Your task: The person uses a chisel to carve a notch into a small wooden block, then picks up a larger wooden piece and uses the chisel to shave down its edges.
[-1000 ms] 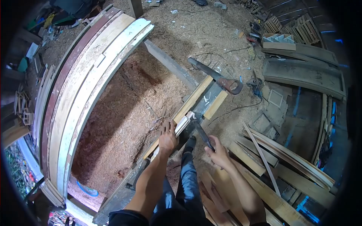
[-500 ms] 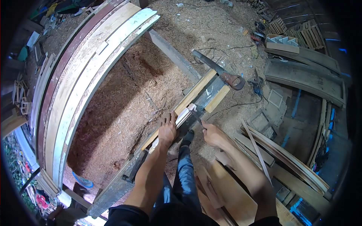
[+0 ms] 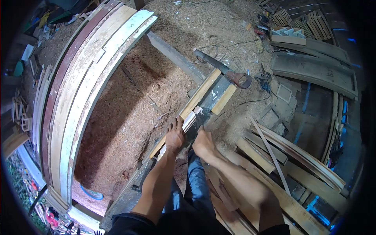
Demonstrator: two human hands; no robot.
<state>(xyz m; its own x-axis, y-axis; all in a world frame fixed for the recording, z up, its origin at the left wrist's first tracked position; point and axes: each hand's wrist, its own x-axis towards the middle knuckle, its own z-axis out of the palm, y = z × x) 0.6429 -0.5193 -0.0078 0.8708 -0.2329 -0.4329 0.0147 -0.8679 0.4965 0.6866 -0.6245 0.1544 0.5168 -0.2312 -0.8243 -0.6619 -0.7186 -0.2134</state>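
My left hand (image 3: 174, 137) lies across a narrow wooden moulding (image 3: 189, 120), its fingers hooked over the far side. The moulding has a pale face and reddish-brown edges, and rests along the workbench beside a long yellowish board (image 3: 201, 96). Close to its right, my right hand (image 3: 203, 143) is closed round the handle of a thin dark-bladed hand tool (image 3: 200, 123). The blade points up toward the moulding's notched end; its exact kind is too small to tell. A handsaw (image 3: 225, 70) with a brown handle lies across the bench's far end.
A short wood block (image 3: 224, 100) sits on the bench's right side. Large curved wooden frames (image 3: 84, 74) stand at the left above wood shavings (image 3: 117, 121). Long boards (image 3: 301, 156) are stacked to the right, and a cable (image 3: 244, 102) runs across the floor.
My right hand has drawn back toward me and left, bringing the tool more upright in view. My left hand stays on the moulding. The whole view has shifted slightly.
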